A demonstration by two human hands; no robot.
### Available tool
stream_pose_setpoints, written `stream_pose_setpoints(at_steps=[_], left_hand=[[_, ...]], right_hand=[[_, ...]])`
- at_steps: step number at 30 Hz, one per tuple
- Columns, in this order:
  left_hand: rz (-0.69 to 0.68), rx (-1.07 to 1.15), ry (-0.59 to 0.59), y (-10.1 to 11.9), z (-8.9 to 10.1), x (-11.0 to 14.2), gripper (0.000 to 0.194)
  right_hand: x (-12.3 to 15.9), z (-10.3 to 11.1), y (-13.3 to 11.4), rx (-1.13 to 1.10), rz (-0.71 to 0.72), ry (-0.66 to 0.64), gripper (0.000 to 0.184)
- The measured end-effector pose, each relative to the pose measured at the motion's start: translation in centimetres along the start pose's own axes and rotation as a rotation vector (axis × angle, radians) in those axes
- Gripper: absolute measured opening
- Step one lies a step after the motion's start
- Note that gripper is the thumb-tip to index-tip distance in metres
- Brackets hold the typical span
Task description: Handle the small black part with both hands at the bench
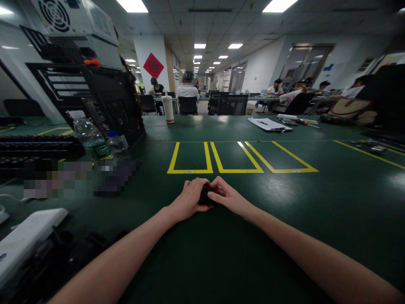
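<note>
Both my hands meet on the green table (pixel 284 211) just in front of me. My left hand (pixel 189 197) is curled, its fingers closed round the left side of a small black object (pixel 205 196). My right hand (pixel 226 196) pinches the same object from the right. Most of the object is hidden between my fingers, so I cannot make out what it is. Just beyond my hands are three yellow taped rectangles (pixel 190 157) on the tabletop.
An opened computer case (pixel 95 84) stands at the far left, with two water bottles (pixel 90 137) before it. A white device (pixel 28 236) and black parts lie at the near left. A white tumbler (pixel 168 108) and a clipboard (pixel 268 123) sit farther back. People sit at distant desks.
</note>
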State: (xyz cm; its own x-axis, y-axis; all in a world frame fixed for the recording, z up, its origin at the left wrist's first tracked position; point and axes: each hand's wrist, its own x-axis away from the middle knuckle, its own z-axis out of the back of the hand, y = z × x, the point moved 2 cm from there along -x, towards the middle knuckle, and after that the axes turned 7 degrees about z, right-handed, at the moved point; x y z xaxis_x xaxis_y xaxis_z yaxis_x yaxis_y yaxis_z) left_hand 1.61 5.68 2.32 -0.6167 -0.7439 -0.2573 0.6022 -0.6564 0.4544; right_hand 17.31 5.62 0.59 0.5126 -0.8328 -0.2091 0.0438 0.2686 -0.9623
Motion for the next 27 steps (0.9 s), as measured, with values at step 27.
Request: stream_pose_setpoints(at_steps=[27], left_hand=[[0.009, 0.003, 0.041, -0.7, -0.8, -0.2, 0.058]], right_hand=[[-0.2, 0.1, -0.2, 0.02, -0.083, 0.025, 0.024]])
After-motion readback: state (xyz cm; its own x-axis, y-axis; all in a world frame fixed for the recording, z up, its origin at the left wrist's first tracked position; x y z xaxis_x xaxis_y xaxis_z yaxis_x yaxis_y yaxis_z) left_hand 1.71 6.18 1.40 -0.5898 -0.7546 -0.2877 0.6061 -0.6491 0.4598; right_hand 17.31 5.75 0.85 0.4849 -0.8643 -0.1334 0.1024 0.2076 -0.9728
